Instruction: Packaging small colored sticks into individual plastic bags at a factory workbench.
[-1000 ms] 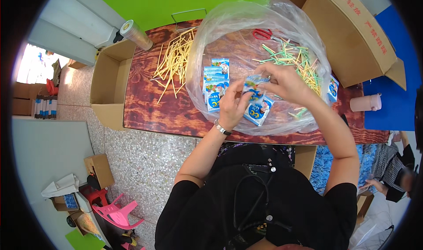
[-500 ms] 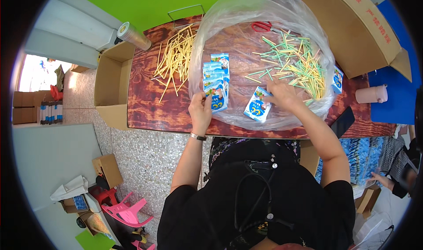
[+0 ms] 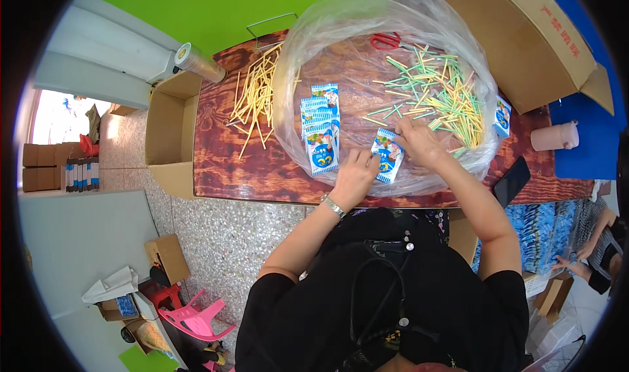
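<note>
Left hand [image 3: 354, 175] and right hand [image 3: 417, 141] both gripping one small blue-and-white packet [image 3: 387, 155], flat on clear plastic bag [image 3: 341, 38] spread over wooden table [image 3: 223, 169]. Stack of matching packets [image 3: 320, 126] just left. Coloured sticks [image 3: 439, 97] far right, red scissors [image 3: 385, 41] beyond. Yellow sticks [image 3: 257, 97] far left.
</note>
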Tool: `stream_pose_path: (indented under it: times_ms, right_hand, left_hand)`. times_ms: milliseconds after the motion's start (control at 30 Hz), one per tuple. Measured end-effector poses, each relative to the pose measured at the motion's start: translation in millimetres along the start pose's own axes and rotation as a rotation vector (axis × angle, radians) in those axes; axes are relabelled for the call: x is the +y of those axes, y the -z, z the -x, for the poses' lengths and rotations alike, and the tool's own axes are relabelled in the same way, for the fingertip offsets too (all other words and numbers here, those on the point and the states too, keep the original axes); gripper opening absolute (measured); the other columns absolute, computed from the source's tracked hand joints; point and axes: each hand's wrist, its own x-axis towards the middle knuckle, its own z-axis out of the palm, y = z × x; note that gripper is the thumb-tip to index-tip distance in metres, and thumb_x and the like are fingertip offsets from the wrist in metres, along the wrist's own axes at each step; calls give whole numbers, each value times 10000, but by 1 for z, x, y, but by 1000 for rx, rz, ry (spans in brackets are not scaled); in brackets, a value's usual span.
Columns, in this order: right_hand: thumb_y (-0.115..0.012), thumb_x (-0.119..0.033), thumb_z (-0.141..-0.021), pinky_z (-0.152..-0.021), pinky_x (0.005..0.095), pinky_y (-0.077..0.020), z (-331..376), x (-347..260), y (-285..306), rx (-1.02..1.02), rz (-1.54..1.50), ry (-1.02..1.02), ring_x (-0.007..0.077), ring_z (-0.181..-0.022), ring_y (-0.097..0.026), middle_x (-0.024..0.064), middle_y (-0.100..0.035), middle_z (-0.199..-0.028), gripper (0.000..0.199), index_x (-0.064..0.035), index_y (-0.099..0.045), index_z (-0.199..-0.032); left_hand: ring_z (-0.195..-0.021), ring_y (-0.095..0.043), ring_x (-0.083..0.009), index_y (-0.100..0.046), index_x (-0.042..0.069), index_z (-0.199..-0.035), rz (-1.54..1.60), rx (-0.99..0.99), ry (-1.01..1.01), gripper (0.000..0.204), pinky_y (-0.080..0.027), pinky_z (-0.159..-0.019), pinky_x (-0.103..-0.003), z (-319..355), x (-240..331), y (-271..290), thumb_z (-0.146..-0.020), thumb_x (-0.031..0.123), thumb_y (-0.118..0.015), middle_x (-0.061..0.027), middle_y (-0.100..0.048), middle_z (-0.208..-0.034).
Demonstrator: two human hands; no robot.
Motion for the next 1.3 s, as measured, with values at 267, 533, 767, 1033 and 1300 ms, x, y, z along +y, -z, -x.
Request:
stream_pose_path:
  times_ms: [267,533,767,1033,1300]
  right_hand:
    - [-538,-58,-800,-927,426,-476,9,2,-9,112,35,182,332,-920,-631,146,-646,-914,218,-29,-531,-1016]
    - [-687,-43,-702,-759,382,-520,21,-19,33,417,58,260,299,-855,-622,86,-644,-960,256,-118,-659,-945]
    - [-651,-79,-852,-690,370,-493,26,-28,43,352,-371,85,291,-789,-632,113,-622,-890,161,-47,-588,-996]
    - [-667,-121,-847,-756,360,-505,29,8,68,104,-510,170,277,-830,-643,110,-629,-906,258,-56,-608,-1089]
    - [-709,-141,-684,-917,458,-437,2,108,97,-233,511,-79,297,-1168,-476,121,-522,-1153,480,-92,-588,-1145]
  left_hand:
    - [-917,-562,-314,-615,17,-1075,36,33,62,352,-489,-751,-399,-9,10,1,-766,139,-731,-133,-575,-1063]
    - [-963,-596,-260,-589,3,-1202,287,69,234,437,-474,-827,-360,-35,8,4,-819,163,-726,-166,-627,-1048]
    - [-625,-630,-148,-686,19,-1016,750,-147,404,208,-469,-570,-300,-41,14,-1,-879,174,-661,-109,-664,-724]
    - [-520,-471,-88,-624,16,-755,670,-80,470,257,-403,-497,-280,-50,15,-9,-762,207,-796,-41,-565,-579]
    - [-574,-428,-8,-664,34,-797,718,-34,386,171,-333,-486,-205,-49,15,-20,-788,153,-787,49,-567,-657]
